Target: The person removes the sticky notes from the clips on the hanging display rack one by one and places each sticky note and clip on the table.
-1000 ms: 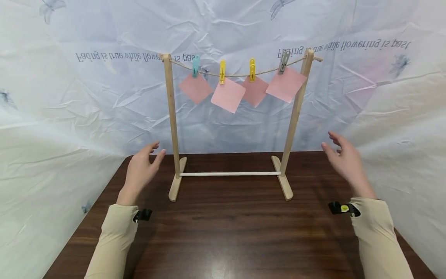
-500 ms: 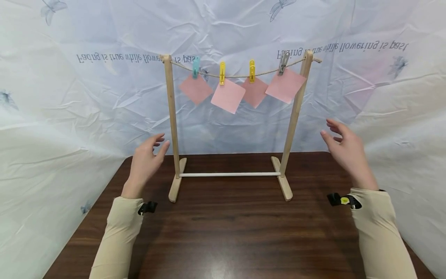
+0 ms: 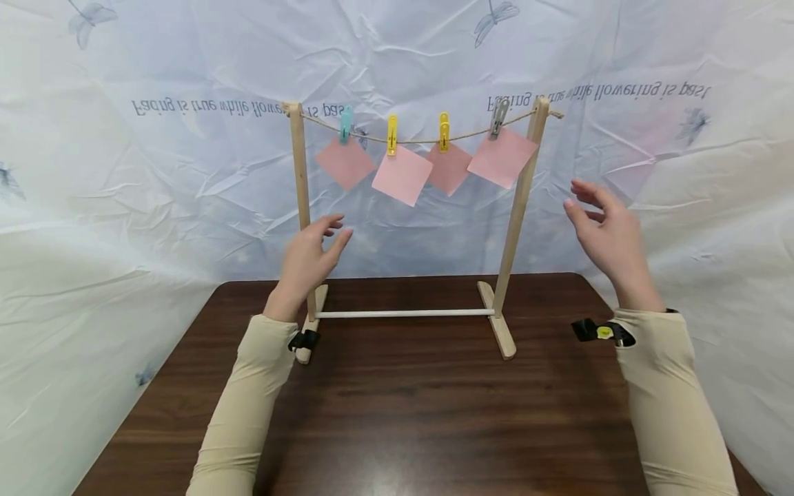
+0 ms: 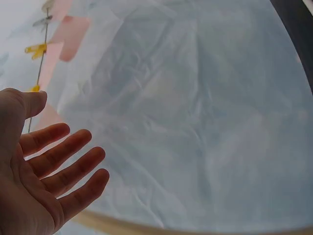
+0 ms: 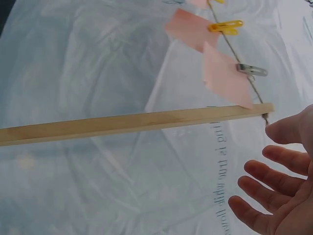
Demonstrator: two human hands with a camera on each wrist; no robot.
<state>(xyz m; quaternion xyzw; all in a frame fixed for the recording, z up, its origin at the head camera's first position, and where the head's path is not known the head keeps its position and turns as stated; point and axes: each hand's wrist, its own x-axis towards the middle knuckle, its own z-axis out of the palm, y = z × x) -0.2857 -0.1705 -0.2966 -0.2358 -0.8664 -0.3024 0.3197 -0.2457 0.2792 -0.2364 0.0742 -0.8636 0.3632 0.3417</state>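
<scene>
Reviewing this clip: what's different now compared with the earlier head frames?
The left hand has moved up and inward, now overlapping the left post in the head view. The right hand has risen. Nothing was grasped or released. The four pink papers stay hung by clips on the string.

Head view: looks from above the near side, forward and down across the table (image 3: 403, 413) to the wooden frame (image 3: 520, 210) and printed cloth (image 3: 397, 62) behind. Wrist views: each sits close by the left hand (image 4: 36, 191) or right hand (image 5: 293, 198), tipped sideways, facing that cloth; both share the cord (image 3: 418, 142) and pink papers (image 3: 402, 175).
</scene>
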